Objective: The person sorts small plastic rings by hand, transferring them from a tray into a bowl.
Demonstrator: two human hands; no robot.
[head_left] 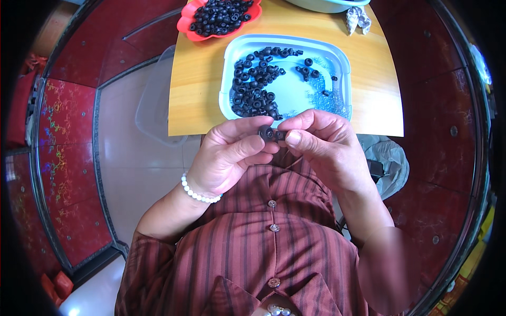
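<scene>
Pearly white round beads (275, 310) peek in right up by the camera, over a dark red striped button-up shirt (237, 237). Next up, two hands held close together: left hand (229, 150), wearing a white bead bracelet (197, 195), pinches a round, matte black cap (265, 132), while the right hand (324, 145) grips a smaller black piece (280, 136) by thumb and fingertip. Can't tell if those two are joined. They're at the near edge of a pale blue rectangular plastic tray (292, 97), with loose black parts (253, 95) mostly piled left. It's on a yellow wood-look table (374, 95). Far left corner: red scalloped bowl (184, 23) heaped with more of them.
</scene>
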